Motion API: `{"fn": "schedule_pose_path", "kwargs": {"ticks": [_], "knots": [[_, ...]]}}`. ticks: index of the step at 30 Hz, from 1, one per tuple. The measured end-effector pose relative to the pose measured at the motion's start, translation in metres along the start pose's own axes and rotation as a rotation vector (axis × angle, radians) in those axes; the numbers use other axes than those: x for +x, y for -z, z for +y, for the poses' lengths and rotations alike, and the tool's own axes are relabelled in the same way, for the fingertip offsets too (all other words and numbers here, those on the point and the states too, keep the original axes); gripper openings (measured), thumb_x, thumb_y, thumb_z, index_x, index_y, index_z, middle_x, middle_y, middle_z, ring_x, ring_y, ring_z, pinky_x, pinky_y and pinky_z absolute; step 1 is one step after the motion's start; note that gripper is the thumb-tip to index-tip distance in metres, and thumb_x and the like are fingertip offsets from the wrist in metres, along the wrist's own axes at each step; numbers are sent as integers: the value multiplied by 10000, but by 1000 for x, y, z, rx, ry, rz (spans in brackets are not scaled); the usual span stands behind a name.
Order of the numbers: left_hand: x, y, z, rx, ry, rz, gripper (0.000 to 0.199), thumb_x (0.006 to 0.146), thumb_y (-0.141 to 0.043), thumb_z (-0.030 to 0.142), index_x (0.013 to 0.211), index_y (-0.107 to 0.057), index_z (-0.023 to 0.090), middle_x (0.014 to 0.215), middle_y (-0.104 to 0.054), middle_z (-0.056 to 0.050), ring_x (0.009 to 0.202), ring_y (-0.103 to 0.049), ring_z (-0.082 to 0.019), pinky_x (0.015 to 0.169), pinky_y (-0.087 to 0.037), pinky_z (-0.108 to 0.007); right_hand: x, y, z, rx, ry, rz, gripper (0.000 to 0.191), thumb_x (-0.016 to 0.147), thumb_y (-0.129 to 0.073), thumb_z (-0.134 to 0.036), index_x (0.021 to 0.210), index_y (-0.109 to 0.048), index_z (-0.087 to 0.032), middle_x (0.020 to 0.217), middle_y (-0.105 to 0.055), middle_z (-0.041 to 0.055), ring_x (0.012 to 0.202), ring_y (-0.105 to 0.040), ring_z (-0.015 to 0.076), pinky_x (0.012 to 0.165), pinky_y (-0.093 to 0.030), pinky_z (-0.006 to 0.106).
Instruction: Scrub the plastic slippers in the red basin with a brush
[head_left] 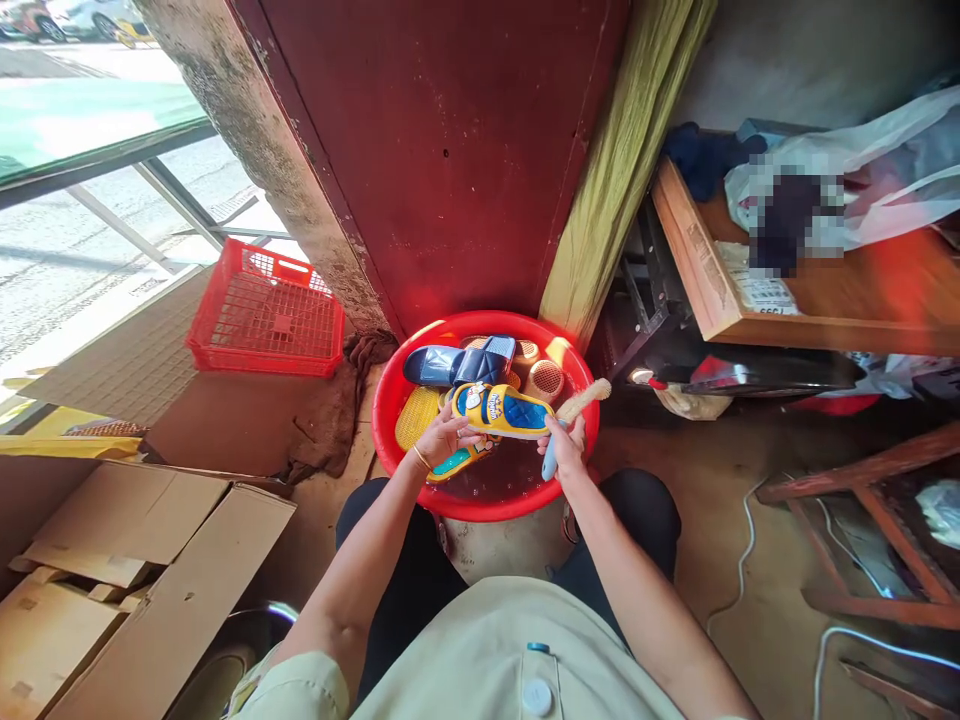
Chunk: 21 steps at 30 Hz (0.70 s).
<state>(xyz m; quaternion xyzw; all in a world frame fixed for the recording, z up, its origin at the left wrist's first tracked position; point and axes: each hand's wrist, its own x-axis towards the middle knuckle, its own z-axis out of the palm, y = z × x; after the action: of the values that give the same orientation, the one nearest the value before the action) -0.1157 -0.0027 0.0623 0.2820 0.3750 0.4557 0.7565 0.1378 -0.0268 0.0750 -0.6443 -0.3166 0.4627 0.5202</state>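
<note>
A yellow child's slipper (526,412) with a blue quilted insole and cartoon trim is held level over the red basin (384,400). My left hand (441,442) is closed on its toe end. At the heel, my right hand (568,446) grips a scrubbing brush (585,400) with a light blue handle and pale bristles, its fingers touching the slipper. Another yellow slipper (456,464) with a teal insole lies just below, partly hidden. Behind in the basin are a navy slipper (435,364), a yellow textured sole (420,418) and tan slippers (545,380). Dark water shows near the front.
A red plastic crate (270,320) stands on cardboard (225,420) at the left, beside a brown cloth (337,430). Cardboard boxes (127,520) lie nearer. Behind the basin is a dark red door (442,160). A wooden drawer (720,270) and a wooden stool (877,500) are at the right.
</note>
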Motion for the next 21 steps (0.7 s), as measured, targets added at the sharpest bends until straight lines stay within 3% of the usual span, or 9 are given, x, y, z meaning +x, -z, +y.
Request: {"fn": "schedule_pose_path", "kwargs": {"ticks": [6,12,14,16,19,21], "knots": [[12,9,7,-72,-167,173,353,758,-796,281,1058,-630,194,935,-725,-22,688,-675,-94,692,-590,-225,-7,15,-1,-129,14,-248,900,792,-646,-588,1547,-265,-279,979,-730,58,493,-627,123,379,-462,200],[18,26,32,-256,-356,424,253,847,-719,263,1077,-640,196,970,-711,-31,804,-690,-100,749,-583,-204,7,68,-7,-294,116,-212,933,799,-631,-591,1575,-280,-208,947,-752,88,445,-594,120,361,-444,207],[19,27,31,-254,-296,492,218,857,-715,267,1033,-639,165,919,-702,-48,805,-695,-114,744,-585,-217,8,83,1,-302,88,-209,934,793,-639,-591,1570,-298,-201,941,-754,94,437,-594,126,347,-431,209],[18,26,25,-162,-165,574,203,869,-703,310,947,-630,137,800,-680,-53,699,-679,-120,640,-569,-216,7,93,12,-277,61,-202,941,792,-634,-591,1572,-292,-191,946,-753,100,441,-602,132,347,-427,211],[14,26,10,133,-37,692,294,876,-674,419,813,-606,139,604,-598,-16,493,-570,-104,454,-444,-189,4,99,22,-253,63,-206,952,799,-626,-588,1578,-275,-168,926,-755,98,439,-607,137,358,-435,218],[7,27,0,367,-40,672,370,873,-637,506,765,-605,153,564,-578,-13,461,-538,-110,434,-407,-198,2,99,23,-280,84,-227,947,805,-628,-579,1578,-278,-159,905,-758,90,440,-612,140,374,-454,226]]}}
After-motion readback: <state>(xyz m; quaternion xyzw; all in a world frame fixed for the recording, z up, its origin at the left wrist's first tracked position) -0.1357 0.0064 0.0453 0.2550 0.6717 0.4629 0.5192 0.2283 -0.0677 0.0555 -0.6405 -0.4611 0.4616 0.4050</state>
